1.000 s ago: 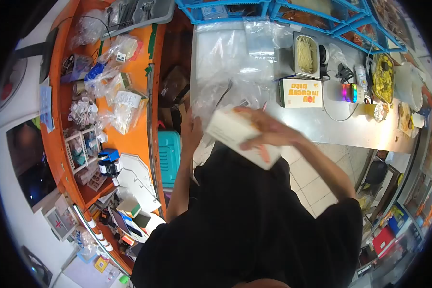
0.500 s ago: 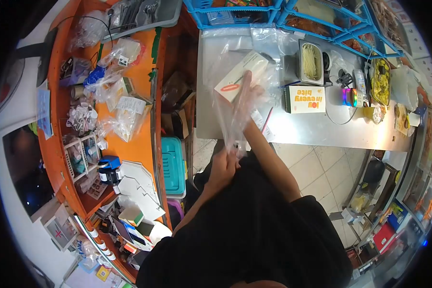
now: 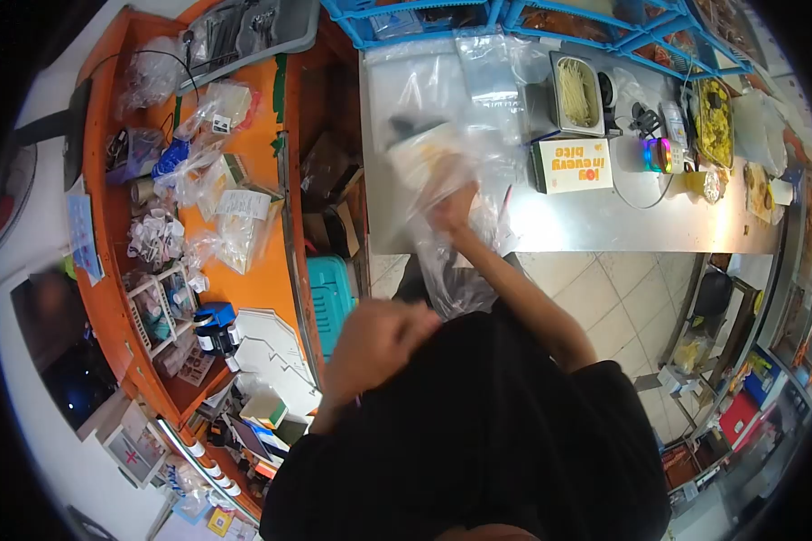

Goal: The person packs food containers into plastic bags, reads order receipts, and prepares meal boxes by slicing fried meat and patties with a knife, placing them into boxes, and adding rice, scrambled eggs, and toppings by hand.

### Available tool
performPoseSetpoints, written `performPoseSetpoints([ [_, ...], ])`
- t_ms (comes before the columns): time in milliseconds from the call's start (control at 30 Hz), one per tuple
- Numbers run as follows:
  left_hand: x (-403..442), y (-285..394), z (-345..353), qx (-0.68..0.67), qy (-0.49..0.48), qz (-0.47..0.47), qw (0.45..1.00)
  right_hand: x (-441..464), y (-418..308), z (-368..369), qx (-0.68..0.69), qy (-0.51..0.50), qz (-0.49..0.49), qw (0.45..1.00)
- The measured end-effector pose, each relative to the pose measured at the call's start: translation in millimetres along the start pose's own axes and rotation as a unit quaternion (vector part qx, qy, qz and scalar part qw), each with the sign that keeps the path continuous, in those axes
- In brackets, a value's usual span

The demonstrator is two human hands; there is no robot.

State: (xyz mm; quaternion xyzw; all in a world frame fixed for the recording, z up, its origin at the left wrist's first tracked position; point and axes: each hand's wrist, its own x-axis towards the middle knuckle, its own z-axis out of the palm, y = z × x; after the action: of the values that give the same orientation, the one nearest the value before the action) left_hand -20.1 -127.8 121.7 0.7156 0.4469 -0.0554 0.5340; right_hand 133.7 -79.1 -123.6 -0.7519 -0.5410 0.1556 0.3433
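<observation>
Over the left part of the metal table, my right hand (image 3: 451, 206) is closed on a white takeaway box (image 3: 424, 155), which sits in a clear plastic bag (image 3: 456, 284). Motion smears the box, and a faint yellow-orange print shows on it. Loose plastic from the bag hangs below my right wrist, over the table's near edge. My left hand (image 3: 379, 347) is raised near my chest, apart from the box. Its fingers look curled but are blurred, so whether anything is in them cannot be told.
On the metal table (image 3: 595, 236) stand a printed box (image 3: 570, 166), a steel tray of noodles (image 3: 576, 95) and a glowing gadget (image 3: 662, 155). Blue baskets (image 3: 505, 18) line the back. An orange shelf (image 3: 266, 234) with bagged packages is at left, with a teal bin (image 3: 327, 302) below.
My left hand has let go of the bag's gathered end and come up toward my chest. The box has turned in my right hand and shifted slightly lower left. The camera view has tilted a little.
</observation>
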Motion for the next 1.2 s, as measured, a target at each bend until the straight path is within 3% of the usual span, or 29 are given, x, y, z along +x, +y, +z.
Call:
performPoseSetpoints([
  [33, 13.4, -1.7, -5.2, 0.045, 0.184, 0.104, 0.976, -14.6, -0.3, -12.2, 0.058, -0.071, -0.08, 0.993],
  [67, 38.9, -0.8, -8.3, 0.082, 0.316, 0.147, 0.934, -23.3, -7.1, -14.4, 0.091, -0.232, 0.046, 0.967],
  [100, 64.3, 0.2, -11.4, 0.123, 0.448, 0.172, 0.869, -36.1, -0.3, -4.6, 0.096, -0.229, -0.019, 0.968],
  [167, 98.8, -24.0, -5.1, 0.13, 0.438, 0.093, 0.885, -63.7, 23.0, 19.1, 0.106, -0.219, -0.152, 0.958],
  [200, 108.1, -67.1, 1.5, 0.098, 0.339, 0.049, 0.934, -60.3, 11.0, 8.2, 0.101, -0.321, -0.073, 0.939],
  [233, 115.2, -93.0, -3.7, 0.067, 0.235, 0.013, 0.97, -50.1, 1.1, -5.2, -0.028, -0.301, -0.107, 0.947],
  [300, 85.3, -96.9, -28.4, 0.028, 0.296, 0.037, 0.954, -48.7, -9.5, -28.4, -0.282, -0.256, -0.148, 0.913],
  [333, 65.9, -75.2, -37.9, 0.012, 0.343, 0.014, 0.939, -58.5, -3.5, -36.5, -0.277, -0.22, -0.213, 0.911],
  [400, 54.0, -52.7, -52.9, 0.048, 0.393, 0.012, 0.918, -42.6, -25.2, -72.8, -0.005, -0.466, -0.141, 0.873],
  [467, 53.0, -56.6, -61.3, 0.155, 0.401, 0.052, 0.901, 5.6, -62.5, -138.8, 0.273, -0.557, -0.118, 0.775],
  [500, 50.3, -62.1, -63.3, 0.097, 0.333, 0.014, 0.938, 27.5, -65.1, -173.5, 0.407, -0.538, -0.133, 0.726],
  [567, 45.3, -75.6, -63.9, -0.022, 0.19, -0.06, 0.98, 57.9, 6.7, -205.1, 0.335, -0.376, -0.077, 0.861],
  [600, 47.8, -88.7, -55.7, -0.108, 0.161, -0.02, 0.981, 74.2, 56.3, -205.4, 0.179, -0.288, -0.094, 0.936],
  [633, 51.6, -98.8, -46.1, -0.246, 0.13, -0.038, 0.96, 74.8, 114.1, -208.7, -0.045, -0.272, -0.062, 0.959],
  [700, 57.9, -111.0, -31.2, -0.504, 0.058, -0.07, 0.859, 54.9, 175.4, -194.8, -0.263, -0.219, -0.095, 0.935],
  [800, 62.5, -92.5, -34.6, -0.513, 0.007, 0.011, 0.858, 20.1, 222.9, -193.6, -0.367, -0.221, -0.17, 0.887],
  [900, 56.7, -88.2, -33.9, -0.464, 0.065, 0.035, 0.883, 13.4, 199.0, -205.4, -0.362, -0.272, -0.06, 0.89],
  [933, 60.5, -92.3, -33.5, -0.47, 0.05, 0.063, 0.879, 16.6, 186.6, -213.6, -0.379, -0.234, -0.111, 0.888],
  [1000, 62.1, -105.3, -28.4, -0.487, 0.027, 0.111, 0.866, 23.4, 218.3, -214.2, -0.262, -0.279, -0.093, 0.919],
  [1067, 62.4, -100.3, -32.4, -0.487, 0.076, 0.042, 0.869, 32.5, 217.9, -214.5, -0.16, -0.288, -0.093, 0.94],
  [1167, 65.5, -96.9, -39.6, -0.492, 0.125, 0.019, 0.862, 39.8, 137.6, -231.2, -0.188, -0.242, -0.099, 0.947],
  [1200, 65.0, -99.9, -40.5, -0.481, 0.12, 0.022, 0.868, 37.3, 113.0, -231.6, -0.063, -0.213, -0.058, 0.973],
])
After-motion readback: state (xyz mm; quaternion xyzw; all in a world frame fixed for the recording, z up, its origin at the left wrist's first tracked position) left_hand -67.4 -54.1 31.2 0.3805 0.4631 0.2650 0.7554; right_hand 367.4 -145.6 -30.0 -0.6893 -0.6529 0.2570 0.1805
